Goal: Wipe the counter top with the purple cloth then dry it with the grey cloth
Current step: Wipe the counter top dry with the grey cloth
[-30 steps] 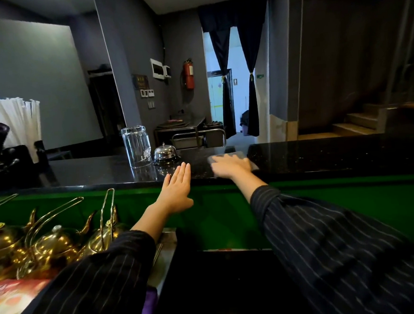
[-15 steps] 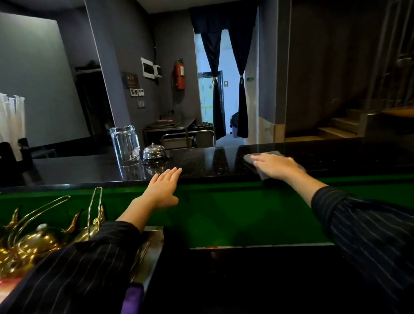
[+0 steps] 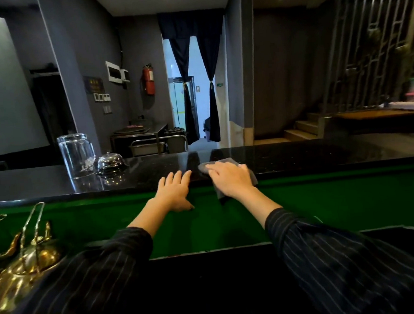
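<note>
My right hand (image 3: 229, 179) presses flat on the grey cloth (image 3: 220, 162) at the near edge of the black counter top (image 3: 311, 153). Part of the cloth hangs over the edge onto the green front panel (image 3: 326, 197). Just to the left of it, my left hand (image 3: 175, 192) rests open with fingers spread, fingertips on the counter's edge, holding nothing. The purple cloth is not in view.
An upturned clear glass (image 3: 77, 155) and a chrome service bell (image 3: 110, 161) stand on the counter to the left. Gold teapots with tall handles (image 3: 24, 262) sit low at the left. Stairs (image 3: 302, 128) and a curtained doorway (image 3: 196, 89) lie beyond the counter.
My right hand has slid the grey cloth from farther right back toward the left hand and to the near edge. The left hand has stayed on the counter's edge.
</note>
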